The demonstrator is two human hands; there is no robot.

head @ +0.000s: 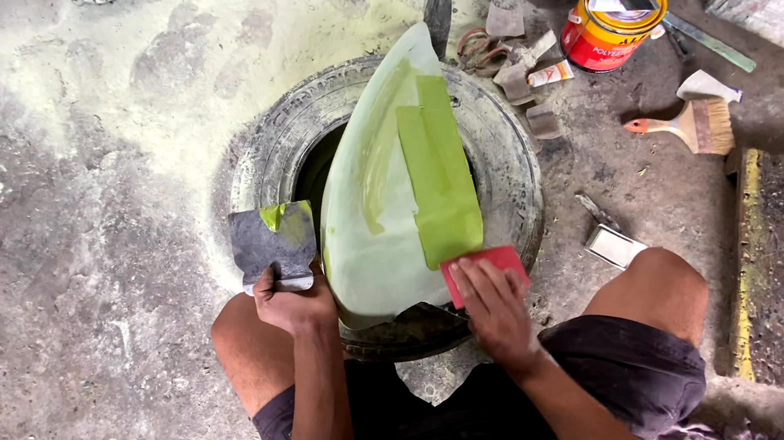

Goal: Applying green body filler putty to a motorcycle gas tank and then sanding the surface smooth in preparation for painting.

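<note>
Here we note the left hand with fingers curled around a dark board bearing green putty, just left of the pale panel resting on a tyre. The right hand, fingers pressed together, holds a red spreader flat on the panel's lower edge.

A single head-worn camera looks steeply down, close over the tyre.
</note>
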